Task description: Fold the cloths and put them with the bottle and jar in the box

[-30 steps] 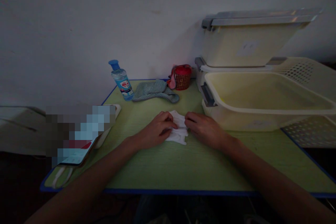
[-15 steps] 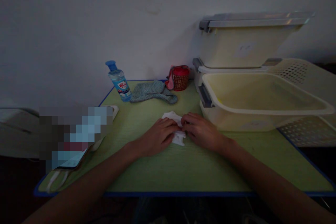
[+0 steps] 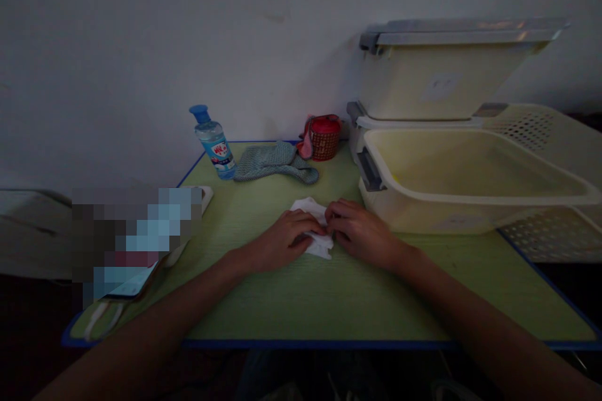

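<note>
A small white cloth [image 3: 310, 207] lies crumpled on the green table [image 3: 329, 294], near its middle. My left hand [image 3: 282, 239] rests on the cloth's left side with its fingers curled down onto it. My right hand [image 3: 360, 230] meets it from the right, fingertips pinched on the cloth's right edge. Both hands touch each other over the cloth, and most of it is hidden under them.
A cream plastic tub [image 3: 470, 182] stands just right of my hands, with a lidded cream box [image 3: 442, 75] behind it. At the back lie a water bottle [image 3: 212, 141], a grey-green cloth [image 3: 275, 161] and a red woven cup [image 3: 325, 136]. A blurred-out object sits left.
My hands have drawn closer together over the white cloth, which now looks more bunched and covered. The view shifted slightly.
</note>
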The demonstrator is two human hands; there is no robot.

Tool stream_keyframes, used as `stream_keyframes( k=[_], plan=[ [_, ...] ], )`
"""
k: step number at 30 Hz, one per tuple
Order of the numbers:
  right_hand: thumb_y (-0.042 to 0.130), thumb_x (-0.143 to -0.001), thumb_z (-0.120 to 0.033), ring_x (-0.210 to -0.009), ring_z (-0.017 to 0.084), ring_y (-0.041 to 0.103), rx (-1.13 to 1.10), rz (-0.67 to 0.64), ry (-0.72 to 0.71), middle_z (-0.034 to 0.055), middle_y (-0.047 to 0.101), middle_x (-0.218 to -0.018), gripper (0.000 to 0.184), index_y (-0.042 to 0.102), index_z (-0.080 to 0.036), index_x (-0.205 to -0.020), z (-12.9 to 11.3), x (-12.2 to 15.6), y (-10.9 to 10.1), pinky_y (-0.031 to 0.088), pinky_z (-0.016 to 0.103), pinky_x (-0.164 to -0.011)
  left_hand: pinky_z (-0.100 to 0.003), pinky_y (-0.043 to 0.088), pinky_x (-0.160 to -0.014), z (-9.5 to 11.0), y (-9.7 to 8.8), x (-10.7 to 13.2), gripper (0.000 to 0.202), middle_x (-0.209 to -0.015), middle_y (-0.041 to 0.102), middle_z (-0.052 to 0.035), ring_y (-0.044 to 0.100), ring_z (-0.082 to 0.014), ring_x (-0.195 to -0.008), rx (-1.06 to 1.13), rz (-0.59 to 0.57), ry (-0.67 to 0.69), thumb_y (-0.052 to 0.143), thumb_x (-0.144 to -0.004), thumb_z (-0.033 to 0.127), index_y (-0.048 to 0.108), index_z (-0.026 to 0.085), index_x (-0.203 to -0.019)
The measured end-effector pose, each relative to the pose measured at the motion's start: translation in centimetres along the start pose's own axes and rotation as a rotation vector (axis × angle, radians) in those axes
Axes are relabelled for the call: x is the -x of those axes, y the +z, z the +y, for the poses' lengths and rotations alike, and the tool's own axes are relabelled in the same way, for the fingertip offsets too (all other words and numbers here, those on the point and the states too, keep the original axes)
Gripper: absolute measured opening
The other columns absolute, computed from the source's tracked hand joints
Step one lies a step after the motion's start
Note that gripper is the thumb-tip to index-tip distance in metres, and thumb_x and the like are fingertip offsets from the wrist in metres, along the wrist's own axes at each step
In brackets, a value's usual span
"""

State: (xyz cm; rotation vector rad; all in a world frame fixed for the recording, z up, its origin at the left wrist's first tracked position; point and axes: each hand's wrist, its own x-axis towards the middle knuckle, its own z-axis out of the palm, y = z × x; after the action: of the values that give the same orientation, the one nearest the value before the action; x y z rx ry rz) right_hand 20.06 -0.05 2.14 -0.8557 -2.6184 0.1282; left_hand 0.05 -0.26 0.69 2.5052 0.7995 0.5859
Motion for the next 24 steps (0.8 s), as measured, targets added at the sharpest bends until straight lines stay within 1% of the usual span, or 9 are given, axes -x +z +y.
stream_keyframes(
  k=[7,11,15,17,19,22,24],
  plan=[
    [0.050,-0.072,0.000,-0.079,0.017,0.049,0.012,-0.022,0.005,0.0066,0.057,-0.082,0.020,0.063,-0.014,-0.070,0.0,0.0,0.0,0.041,0.028,-0.071,-0.034,0.034,-0.093,0.5,-0.5,0.4,0.026,-0.105,0.057,-0.0072,0.049,-0.0172,-0.104,-0.125,-0.041,0.108,0.039,-0.088,0.014,0.058,0.018,-0.106],
    [0.050,-0.072,0.000,-0.079,0.017,0.049,0.045,-0.053,-0.008,0.0061,0.058,-0.081,0.019,0.063,-0.014,-0.071,0.0,0.0,-0.2,0.040,0.028,-0.072,-0.034,0.035,-0.093,0.7,-0.5,0.5,0.026,-0.105,0.056,-0.0077,0.049,-0.0173,-0.104,-0.143,-0.045,0.102,0.040,-0.088,0.015,0.060,0.017,-0.103],
    [0.049,-0.072,-0.001,-0.081,0.017,0.049,0.071,-0.077,-0.022,0.0056,0.059,-0.082,0.020,0.063,-0.015,-0.072,-0.1,0.0,-0.4,0.040,0.029,-0.075,-0.035,0.036,-0.093,0.6,-0.4,0.5,0.025,-0.106,0.056,-0.0082,0.049,-0.0177,-0.105,-0.099,-0.032,0.101,0.040,-0.087,0.014,0.060,0.017,-0.103],
    [0.049,-0.073,-0.003,-0.081,0.018,0.050,0.073,-0.082,-0.019,0.0062,0.059,-0.083,0.018,0.063,-0.015,-0.073,-0.2,0.1,-0.5,0.040,0.030,-0.075,-0.036,0.037,-0.092,0.4,-0.5,0.5,0.026,-0.106,0.055,-0.0082,0.048,-0.0179,-0.105,-0.036,0.016,0.090,0.040,-0.086,0.013,0.060,0.018,-0.103],
    [0.049,-0.073,-0.006,-0.080,0.018,0.050,0.072,-0.062,-0.022,0.0075,0.058,-0.084,0.016,0.062,-0.014,-0.076,-0.3,0.2,-0.7,0.040,0.031,-0.073,-0.035,0.040,-0.090,0.1,-0.7,0.6,0.027,-0.104,0.054,-0.0081,0.049,-0.0177,-0.103,0.032,0.101,0.071,0.039,-0.085,0.011,0.060,0.018,-0.100],
    [0.047,-0.075,-0.008,-0.077,0.018,0.050,0.062,0.014,-0.054,0.0088,0.058,-0.083,0.016,0.061,-0.012,-0.082,-0.7,0.3,-0.9,0.040,0.031,-0.070,-0.032,0.042,-0.084,-0.6,-1.2,0.6,0.027,-0.096,0.054,-0.0067,0.052,-0.0160,-0.094,0.080,0.228,0.040,0.038,-0.082,0.008,0.062,0.016,-0.089],
    [0.043,-0.079,-0.010,-0.076,0.018,0.050,0.051,0.053,-0.093,0.0091,0.058,-0.081,0.018,0.060,-0.012,-0.084,-1.0,0.4,-1.0,0.041,0.031,-0.070,-0.031,0.043,-0.080,-1.0,-1.6,0.6,0.027,-0.090,0.054,-0.0052,0.053,-0.0151,-0.088,0.085,0.274,0.022,0.038,-0.080,0.007,0.063,0.017,-0.083]
  ],
)
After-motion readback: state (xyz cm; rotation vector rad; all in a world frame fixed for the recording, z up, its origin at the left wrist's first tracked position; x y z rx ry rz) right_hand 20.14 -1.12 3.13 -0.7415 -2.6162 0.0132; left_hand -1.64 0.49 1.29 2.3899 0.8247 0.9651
